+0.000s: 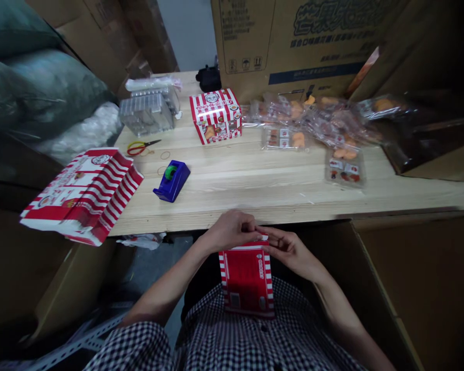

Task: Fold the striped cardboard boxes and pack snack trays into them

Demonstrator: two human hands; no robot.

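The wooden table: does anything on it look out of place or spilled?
The stack of folded boxes seems to stick out past the left end of the table, so it looks precarious. The clear packets on the right lie jumbled, many overlapping. I see no spill.

Checked shirt (pixel 224 342), black-and-white — left sleeve (pixel 137 345) ending near elbow — dark button (pixel 263 328) in front

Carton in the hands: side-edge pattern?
The carton has red and white stripes there, clearest in head view.
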